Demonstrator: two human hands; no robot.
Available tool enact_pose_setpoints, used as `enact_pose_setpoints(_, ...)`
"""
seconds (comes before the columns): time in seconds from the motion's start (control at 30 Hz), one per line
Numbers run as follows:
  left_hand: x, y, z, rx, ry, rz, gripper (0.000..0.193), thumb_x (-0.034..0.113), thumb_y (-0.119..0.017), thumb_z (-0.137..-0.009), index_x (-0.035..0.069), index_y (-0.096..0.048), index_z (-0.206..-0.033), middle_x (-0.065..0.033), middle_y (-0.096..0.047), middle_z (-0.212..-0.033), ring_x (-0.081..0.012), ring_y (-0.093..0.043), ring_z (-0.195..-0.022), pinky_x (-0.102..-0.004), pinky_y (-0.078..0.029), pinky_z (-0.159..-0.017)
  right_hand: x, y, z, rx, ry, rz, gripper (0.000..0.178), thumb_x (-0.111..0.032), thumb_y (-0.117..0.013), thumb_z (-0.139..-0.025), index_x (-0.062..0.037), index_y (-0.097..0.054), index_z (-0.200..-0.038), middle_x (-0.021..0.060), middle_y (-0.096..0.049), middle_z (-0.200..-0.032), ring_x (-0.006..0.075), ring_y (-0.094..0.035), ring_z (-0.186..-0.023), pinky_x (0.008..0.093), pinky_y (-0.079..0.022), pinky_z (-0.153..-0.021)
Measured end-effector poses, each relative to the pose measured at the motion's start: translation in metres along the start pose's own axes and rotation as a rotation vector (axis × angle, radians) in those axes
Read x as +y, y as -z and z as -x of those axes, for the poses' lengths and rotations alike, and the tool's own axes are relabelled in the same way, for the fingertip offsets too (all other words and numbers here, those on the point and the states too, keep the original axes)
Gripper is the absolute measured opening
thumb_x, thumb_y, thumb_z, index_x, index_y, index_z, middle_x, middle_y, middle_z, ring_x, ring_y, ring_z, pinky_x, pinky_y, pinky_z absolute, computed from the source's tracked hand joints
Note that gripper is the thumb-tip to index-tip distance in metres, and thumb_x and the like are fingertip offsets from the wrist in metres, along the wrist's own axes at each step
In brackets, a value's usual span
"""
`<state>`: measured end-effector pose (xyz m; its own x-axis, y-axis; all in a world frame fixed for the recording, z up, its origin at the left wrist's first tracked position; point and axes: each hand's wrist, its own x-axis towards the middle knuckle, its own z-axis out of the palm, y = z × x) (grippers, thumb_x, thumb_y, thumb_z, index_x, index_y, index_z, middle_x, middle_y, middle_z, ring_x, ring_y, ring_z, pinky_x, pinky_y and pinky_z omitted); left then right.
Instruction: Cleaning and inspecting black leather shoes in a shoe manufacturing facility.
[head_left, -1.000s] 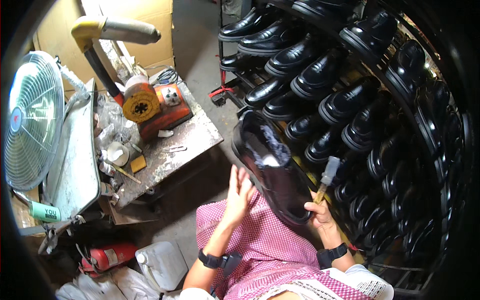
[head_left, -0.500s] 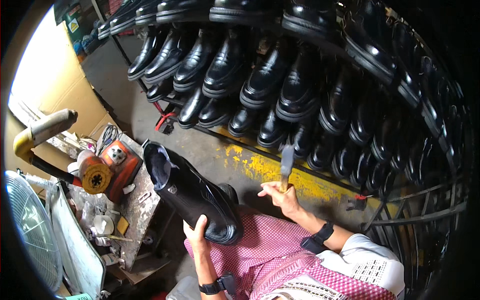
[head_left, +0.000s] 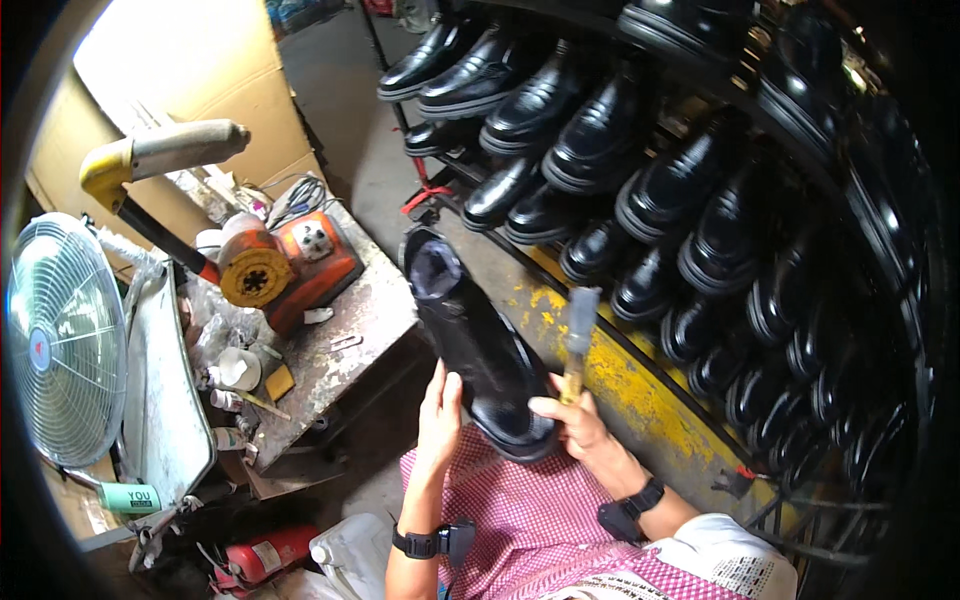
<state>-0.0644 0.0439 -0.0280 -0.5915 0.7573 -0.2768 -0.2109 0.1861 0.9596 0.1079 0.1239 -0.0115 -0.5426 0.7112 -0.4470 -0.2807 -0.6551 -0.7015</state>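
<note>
A black ankle boot [head_left: 480, 345] with a greyish lining lies slanted over my lap, its opening pointing away and its toe near me. Against its left side, near the forefoot, my left hand [head_left: 438, 415] grips it with the thumb and fingers close together. On the other side my right hand [head_left: 578, 425] is closed around the wooden handle of a brush-like tool [head_left: 580, 325], whose flat grey head points up and is slightly blurred. The right thumb reaches the boot's edge by the toe. Checked red-and-white cloth [head_left: 500, 515] covers my lap.
Racks of glossy black shoes [head_left: 600, 130] fill the far and right side. At left stand a worn worktable [head_left: 370, 330], an orange machine [head_left: 315, 270] with a yellow-grey handle, a fan [head_left: 65, 340] and small pots. A red cylinder [head_left: 270, 555] lies low beside a white jug [head_left: 350, 555].
My view has swung left. The right hand has come in with the tool to the boot's toe, and the left hand has shifted along the boot's side.
</note>
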Motion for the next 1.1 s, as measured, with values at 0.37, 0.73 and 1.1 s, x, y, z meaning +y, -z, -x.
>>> enact_pose_setpoints(0.37, 0.049, -0.057, -0.239, 0.069, -0.138, 0.482, 0.048, 0.032, -0.046, -0.091, -0.001, -0.038, -0.125, -0.0158, -0.05, -0.118, -0.023, -0.056, -0.095, -0.0323, -0.049, -0.081, -0.067, 0.137, 0.039, 0.054, 0.017, 0.298, 0.071, -0.012, -0.067, -0.056, 0.0093, -0.045, -0.12, 0.0136, -0.056, -0.112, 0.0213, -0.054, -0.101, 0.033, -0.039, -0.093)
enact_pose_setpoints(0.73, 0.0, -0.073, -0.556, 0.473, -0.026, 0.45, 0.106, 0.055, -0.066, -0.07, -0.015, -0.014, -0.131, -0.0247, -0.04, -0.125, -0.0285, -0.046, -0.109, -0.0355, -0.041, -0.088, -0.141, 0.162, -0.088, 0.013, -0.246, 0.492, 0.074, -0.015, -0.065, -0.05, 0.0083, -0.047, -0.118, 0.0148, -0.055, -0.114, 0.0212, -0.052, -0.105, 0.0324, -0.041, -0.092)
enact_pose_setpoints(1.1, 0.015, -0.134, -0.588, 0.333, 0.294, 0.608, 0.079, 0.057, -0.069, -0.064, -0.009, -0.054, -0.103, -0.013, -0.06, -0.083, -0.0224, -0.059, -0.064, -0.0387, -0.049, -0.051, -0.171, 0.177, -0.151, 0.122, -0.084, 0.546, 0.073, -0.015, -0.065, -0.051, 0.0085, -0.047, -0.117, 0.0142, -0.056, -0.111, 0.0211, -0.053, -0.103, 0.0322, -0.042, -0.09)
